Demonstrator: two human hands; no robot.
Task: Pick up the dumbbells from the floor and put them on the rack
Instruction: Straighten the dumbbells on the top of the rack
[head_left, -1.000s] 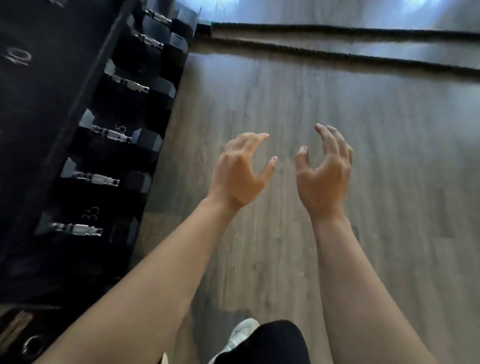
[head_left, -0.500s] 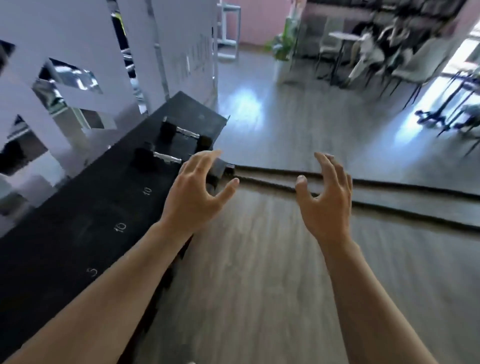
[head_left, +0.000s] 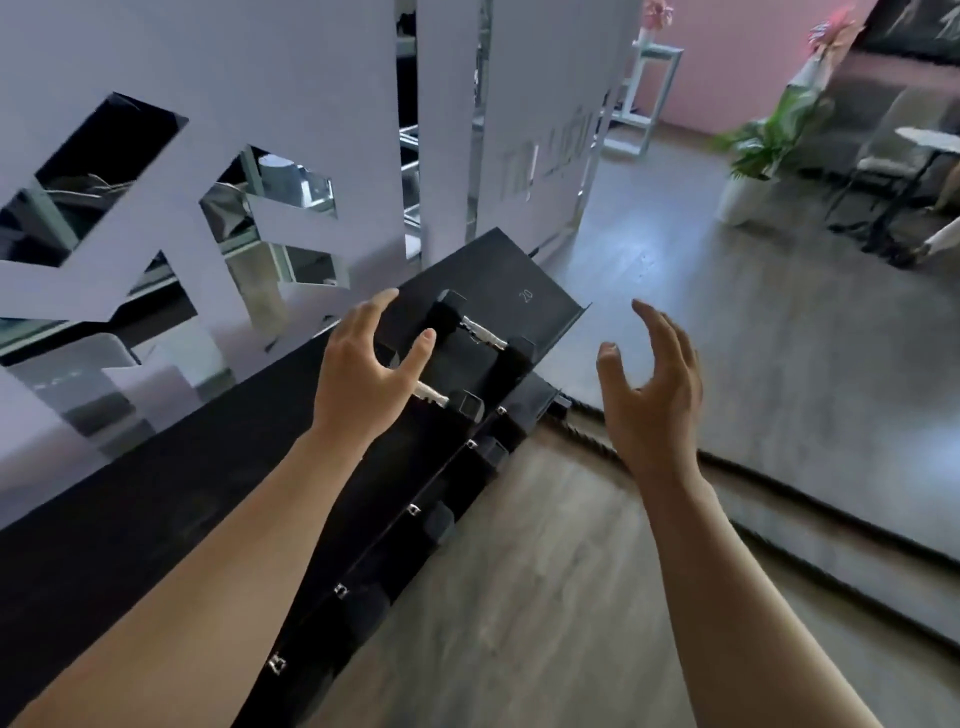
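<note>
Both hands (head_left: 363, 379) (head_left: 649, 384) empty, 2 dumbbells (head_left: 480, 332) on rack (head_left: 540, 291).

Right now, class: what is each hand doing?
Left hand: open, empty, above the rack.
Right hand: open, empty.

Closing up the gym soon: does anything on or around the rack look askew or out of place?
Nothing stands out. Two dumbbells lie side by side on the rack top shelf; both the left hand and right hand are open and empty. A rope runs along the floor.
</note>
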